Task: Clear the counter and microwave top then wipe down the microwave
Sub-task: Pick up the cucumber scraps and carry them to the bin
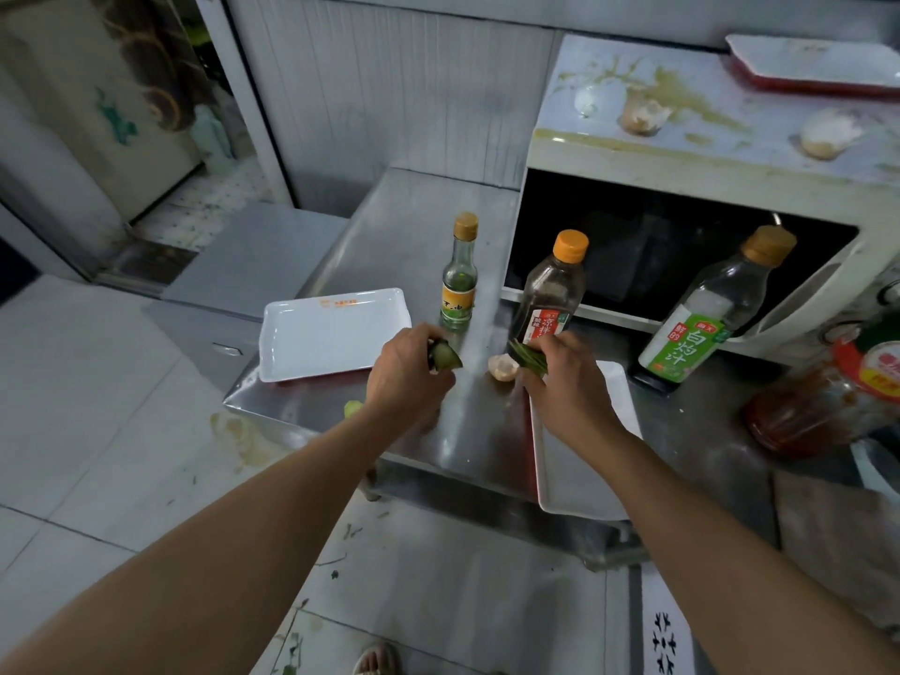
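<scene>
Forearms come in from the bottom of the frame toward the steel counter (467, 431) in the middle. The left hand (406, 377) has its fingers curled around a cucumber piece (445, 355), and the right hand (567, 382) pinches a bunch of green scraps (528, 358); the two hands are apart, with an eggshell (503, 366) lying on the counter between them. Under the right wrist there is a white tray (584, 479) that hangs partly over the front edge of the counter. A second tray (331, 333) lies left of the left hand. Behind the hands stand a small bottle (459, 275), a dark bottle (553, 289) and, more to the right, a green-label bottle (706, 309), and at the right edge a red jar (823, 401). Farther, in the upper right, is the microwave (682, 163); its top is stained and carries two more eggshells (640, 116) and another tray (813, 63). I judge the clearing is only partly done, and the wiping is not begun. The risk I see: if the right arm presses or catches the overhanging tray, it may tip and fall to the floor. The scraps are held loosely, so small pieces may drop on the floor, where some green bits already lie. A reach for the eggshell with full hands could also knock the dark bottle, which stands just behind.
</scene>
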Action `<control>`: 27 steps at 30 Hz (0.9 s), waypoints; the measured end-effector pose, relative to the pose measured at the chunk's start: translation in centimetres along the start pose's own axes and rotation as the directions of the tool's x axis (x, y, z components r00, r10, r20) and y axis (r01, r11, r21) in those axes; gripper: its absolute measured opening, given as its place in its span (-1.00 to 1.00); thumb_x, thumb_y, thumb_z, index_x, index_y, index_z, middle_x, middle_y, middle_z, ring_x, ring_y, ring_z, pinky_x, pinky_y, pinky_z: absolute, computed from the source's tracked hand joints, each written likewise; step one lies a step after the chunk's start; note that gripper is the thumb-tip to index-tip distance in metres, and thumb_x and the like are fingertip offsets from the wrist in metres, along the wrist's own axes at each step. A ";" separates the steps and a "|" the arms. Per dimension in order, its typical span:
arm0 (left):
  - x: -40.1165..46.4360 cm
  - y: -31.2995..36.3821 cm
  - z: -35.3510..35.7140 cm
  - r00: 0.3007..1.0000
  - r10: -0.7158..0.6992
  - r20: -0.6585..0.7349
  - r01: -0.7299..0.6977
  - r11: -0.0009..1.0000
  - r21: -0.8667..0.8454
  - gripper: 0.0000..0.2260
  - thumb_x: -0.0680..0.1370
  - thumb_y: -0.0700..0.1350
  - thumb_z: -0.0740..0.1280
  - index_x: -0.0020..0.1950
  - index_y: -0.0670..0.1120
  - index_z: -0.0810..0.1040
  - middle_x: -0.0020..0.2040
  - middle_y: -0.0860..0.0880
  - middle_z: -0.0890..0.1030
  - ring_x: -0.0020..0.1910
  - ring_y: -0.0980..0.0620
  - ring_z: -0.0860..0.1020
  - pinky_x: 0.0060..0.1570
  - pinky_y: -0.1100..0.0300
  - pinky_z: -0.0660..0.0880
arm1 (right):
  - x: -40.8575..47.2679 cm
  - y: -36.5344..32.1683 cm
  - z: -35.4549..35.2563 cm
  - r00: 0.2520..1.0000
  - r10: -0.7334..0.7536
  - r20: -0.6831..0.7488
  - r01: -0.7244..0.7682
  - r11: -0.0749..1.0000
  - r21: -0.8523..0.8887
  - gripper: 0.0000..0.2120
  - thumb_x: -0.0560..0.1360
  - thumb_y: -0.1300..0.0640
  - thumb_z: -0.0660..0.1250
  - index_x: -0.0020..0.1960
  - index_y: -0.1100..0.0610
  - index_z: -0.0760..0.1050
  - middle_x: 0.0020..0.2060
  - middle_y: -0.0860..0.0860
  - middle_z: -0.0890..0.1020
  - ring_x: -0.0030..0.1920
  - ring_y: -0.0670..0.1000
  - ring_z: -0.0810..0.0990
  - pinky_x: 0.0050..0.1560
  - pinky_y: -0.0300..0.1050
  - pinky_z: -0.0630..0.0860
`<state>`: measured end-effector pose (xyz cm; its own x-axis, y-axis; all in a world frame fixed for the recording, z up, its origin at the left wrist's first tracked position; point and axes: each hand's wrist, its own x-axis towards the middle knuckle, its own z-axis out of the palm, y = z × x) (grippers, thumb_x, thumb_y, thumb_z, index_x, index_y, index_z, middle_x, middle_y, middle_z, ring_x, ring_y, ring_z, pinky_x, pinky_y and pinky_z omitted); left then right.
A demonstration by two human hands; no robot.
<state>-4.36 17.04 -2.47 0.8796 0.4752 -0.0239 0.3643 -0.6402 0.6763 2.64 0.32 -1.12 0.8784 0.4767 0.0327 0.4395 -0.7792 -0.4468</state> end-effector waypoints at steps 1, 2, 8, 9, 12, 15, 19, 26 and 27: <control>0.0 -0.2 -0.3 1.000 -0.005 0.000 0.005 1.000 -0.007 -0.69 0.40 -0.17 0.45 0.11 -0.07 0.51 0.04 -0.08 0.57 -0.01 -0.07 0.52 0.01 0.01 0.52 | 0.0 -0.4 0.0 1.000 -0.006 -0.005 0.006 1.000 0.002 -0.66 0.53 0.09 0.30 0.26 0.18 0.42 0.21 0.12 0.45 0.21 0.11 0.43 0.12 -0.07 0.41; -0.1 -0.3 -0.7 1.000 -0.011 -0.002 0.011 1.000 -0.015 -0.68 0.40 -0.17 0.45 0.12 -0.06 0.51 0.04 -0.07 0.58 -0.01 -0.07 0.53 0.01 0.03 0.52 | -0.1 -0.7 0.0 1.000 -0.011 -0.009 0.011 1.000 0.002 -0.67 0.53 0.08 0.30 0.25 0.18 0.43 0.20 0.12 0.46 0.19 0.11 0.44 0.11 -0.07 0.41; -0.6 -1.7 -2.6 0.994 -0.105 0.016 0.106 0.983 -0.147 -0.71 0.39 -0.21 0.42 0.07 -0.04 0.49 -0.03 -0.03 0.58 -0.04 -0.04 0.55 -0.03 0.04 0.56 | -0.4 -3.1 0.6 1.000 -0.020 -0.008 0.020 1.000 -0.003 -0.67 0.53 0.06 0.31 0.25 0.16 0.43 0.18 0.11 0.47 0.18 0.10 0.44 0.08 -0.08 0.42; -0.7 -2.0 -2.9 0.994 -0.111 0.016 0.112 0.980 -0.162 -0.72 0.39 -0.21 0.41 0.05 -0.03 0.48 -0.05 -0.03 0.58 -0.07 -0.04 0.56 -0.08 0.06 0.56 | -0.4 -3.5 0.7 1.000 -0.020 -0.005 0.020 1.000 -0.003 -0.66 0.53 0.07 0.32 0.26 0.16 0.42 0.18 0.10 0.46 0.19 0.09 0.44 0.09 -0.09 0.42; -0.9 -2.8 -3.7 0.993 -0.117 0.031 0.121 0.972 -0.200 -0.73 0.40 -0.22 0.40 0.04 -0.02 0.44 -0.10 -0.04 0.55 -0.14 -0.05 0.55 -0.25 0.09 0.52 | -0.5 -4.7 1.2 1.000 -0.024 0.009 0.024 1.000 -0.016 -0.65 0.54 0.08 0.31 0.28 0.17 0.41 0.19 0.11 0.45 0.20 0.10 0.42 0.09 -0.12 0.40; -1.2 -3.7 -4.5 0.994 -0.095 0.053 0.104 0.968 -0.227 -0.73 0.42 -0.24 0.37 0.07 -0.03 0.44 -0.10 -0.09 0.55 -0.16 -0.09 0.55 -0.26 0.11 0.50 | -0.4 -5.8 1.8 1.000 -0.023 0.019 0.024 0.999 -0.028 -0.67 0.53 0.10 0.31 0.26 0.18 0.42 0.18 0.12 0.46 0.20 0.12 0.42 0.08 -0.10 0.40; -1.4 -5.1 -5.6 0.995 -0.077 0.057 0.088 0.965 -0.247 -0.75 0.43 -0.22 0.36 0.07 -0.04 0.45 -0.14 -0.09 0.54 -0.20 -0.10 0.52 -0.33 0.19 0.41 | -0.4 -7.1 2.9 1.000 -0.014 0.022 0.014 0.999 -0.036 -0.71 0.52 0.13 0.32 0.21 0.19 0.44 0.14 0.13 0.46 0.18 0.13 0.42 0.13 -0.03 0.40; -1.0 -7.2 -7.3 0.996 -0.053 0.074 0.068 0.976 -0.208 -0.72 0.44 -0.21 0.39 0.11 -0.06 0.43 -0.07 -0.03 0.52 -0.13 -0.10 0.51 -0.13 0.10 0.44 | -0.4 -9.2 3.9 0.999 0.034 0.028 -0.032 0.998 -0.060 -0.69 0.52 0.12 0.30 0.24 0.17 0.43 0.16 0.11 0.44 0.21 0.12 0.41 0.15 0.01 0.45; -1.0 -7.6 -7.5 0.996 -0.052 0.076 0.067 0.977 -0.202 -0.71 0.44 -0.23 0.38 0.12 -0.05 0.43 -0.06 -0.02 0.52 -0.13 -0.08 0.50 -0.15 0.13 0.42 | -0.5 -9.5 4.1 0.999 0.040 0.028 -0.039 0.997 -0.062 -0.69 0.52 0.11 0.30 0.24 0.17 0.43 0.17 0.11 0.44 0.21 0.12 0.41 0.15 0.03 0.45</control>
<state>-10.28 25.97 -2.01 0.8799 0.4610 -0.1151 0.3528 -0.4718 0.8080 -2.70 9.13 -0.55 0.8898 0.4562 -0.0106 0.4161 -0.8206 -0.3917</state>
